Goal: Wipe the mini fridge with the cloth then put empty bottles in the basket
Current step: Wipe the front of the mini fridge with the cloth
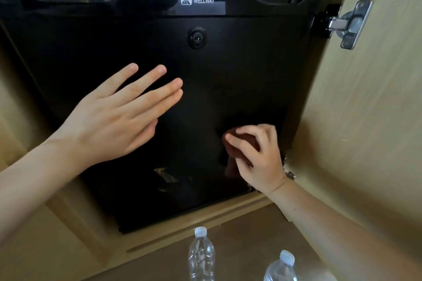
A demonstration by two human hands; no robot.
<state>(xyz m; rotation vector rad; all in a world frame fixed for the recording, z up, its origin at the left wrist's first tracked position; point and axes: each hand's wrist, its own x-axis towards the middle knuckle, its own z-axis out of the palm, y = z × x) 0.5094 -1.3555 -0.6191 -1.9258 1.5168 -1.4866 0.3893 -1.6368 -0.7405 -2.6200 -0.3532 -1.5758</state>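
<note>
The black mini fridge point(228, 70) fills the middle of the view, its door shut, with a round lock and a WELLWAY label near the top. My right hand point(258, 157) presses a bunched dark brown cloth point(242, 143) against the lower right of the door. My left hand point(118, 116) lies flat on the door's left side, fingers spread, holding nothing. Two clear plastic bottles with white caps stand on the floor in front: one point(201, 255) at the centre, another point(282, 267) to its right. No basket is in view.
The fridge sits inside a light wooden cabinet. The open cabinet door point(370, 121) stands at the right, with a metal hinge point(351, 24) near its top. A wooden sill point(205, 219) runs below the fridge.
</note>
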